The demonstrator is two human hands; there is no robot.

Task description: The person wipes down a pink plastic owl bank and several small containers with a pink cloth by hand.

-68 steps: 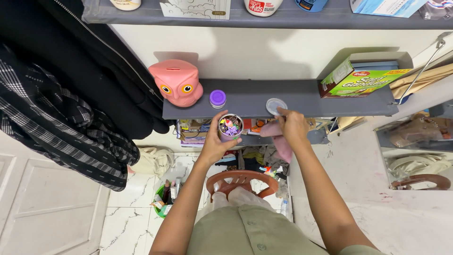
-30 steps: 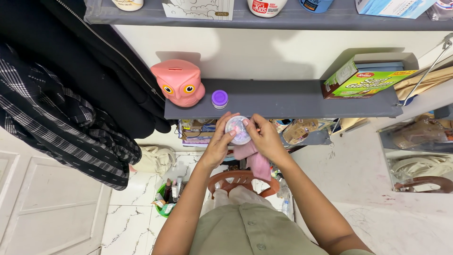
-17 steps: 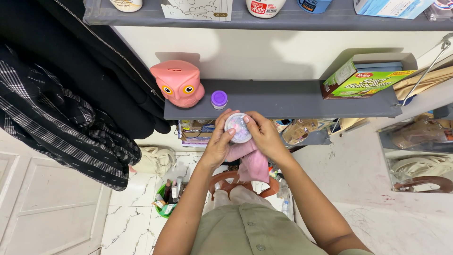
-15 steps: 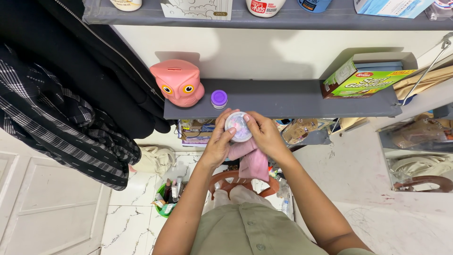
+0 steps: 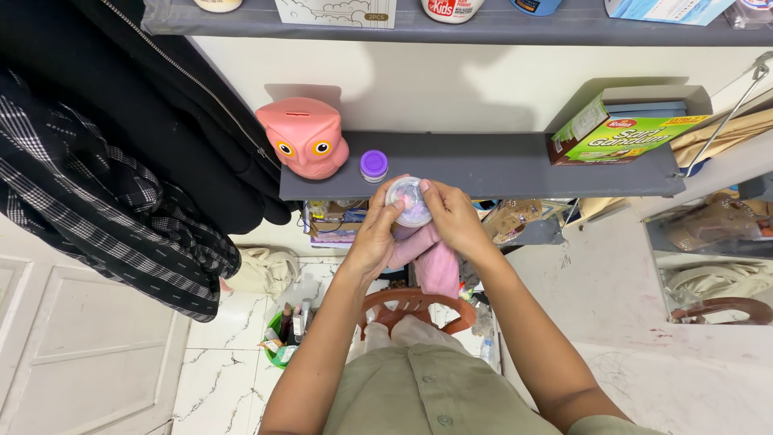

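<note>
1. Head view: both hands meet just in front of a grey shelf (image 5: 499, 165). The left hand (image 5: 372, 238) and the right hand (image 5: 452, 219) close together around a small round jar (image 5: 409, 201) with a clear lid and pastel contents showing through.
2. The left fingers (image 5: 386, 211) curl against the jar's left side, thumb up near the rim; the right fingers (image 5: 429, 196) press on its right side and top edge. Both sets of fingers are wrapped tight on the jar, with no gap visible.
3. A pink cloth (image 5: 435, 262) hangs below the jar, pinned under the right palm and trailing down between the wrists.
4. Just beyond the left fingers, a small purple-capped bottle (image 5: 374, 165) stands on the shelf; farther left sits a pink owl money box (image 5: 304, 137).
5. Well to the right of the right fingers, a green carton (image 5: 620, 137) lies on the same shelf.
6. Dark jackets and a checked garment (image 5: 105, 185) hang far left of the hands; a wooden chair back (image 5: 415, 306) shows below the wrists.
</note>
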